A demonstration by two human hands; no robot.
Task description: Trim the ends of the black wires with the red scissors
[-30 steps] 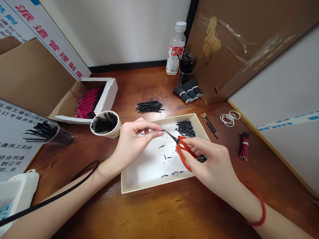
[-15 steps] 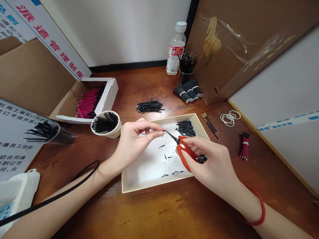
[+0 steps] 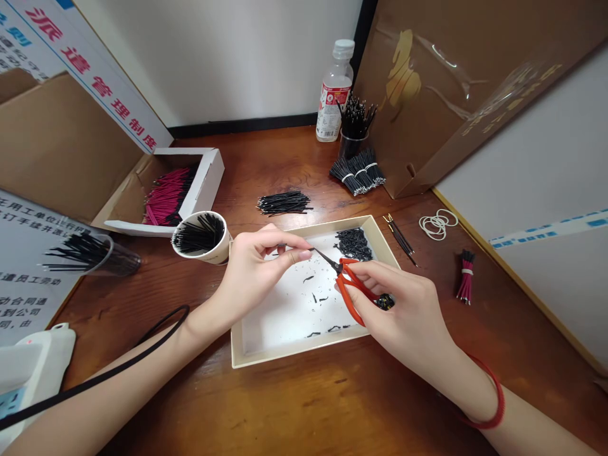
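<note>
My left hand (image 3: pixel 261 256) is closed in a pinch over the shallow cream tray (image 3: pixel 304 351). Between its thumb and forefinger is a thin black wire (image 3: pixel 281 245), mostly hidden by the fingers. My right hand (image 3: pixel 403 310) grips red-handled scissors (image 3: pixel 350 304), whose narrow dark tips meet the left fingertips; whether the blades are fully closed is hard to see. Inside the tray, a heap of short black pieces (image 3: pixel 354 244) lies at the back right. Scattered black scraps (image 3: pixel 323 299) lie on its white bottom.
Behind the tray is a pile of black wires (image 3: pixel 284 202). A paper cup (image 3: pixel 202 253), a clear cup (image 3: pixel 126 259) and an open box of pink wires (image 3: pixel 168 196) stand left. Right are banded black bundles (image 3: pixel 358 174), a bottle (image 3: pixel 334 95), rubber bands (image 3: pixel 437 224) and a pink bundle (image 3: pixel 466 278).
Almost nothing differs. Both hands keep their places with the scissor tips at the left fingertips; the whole view has shifted very slightly.
</note>
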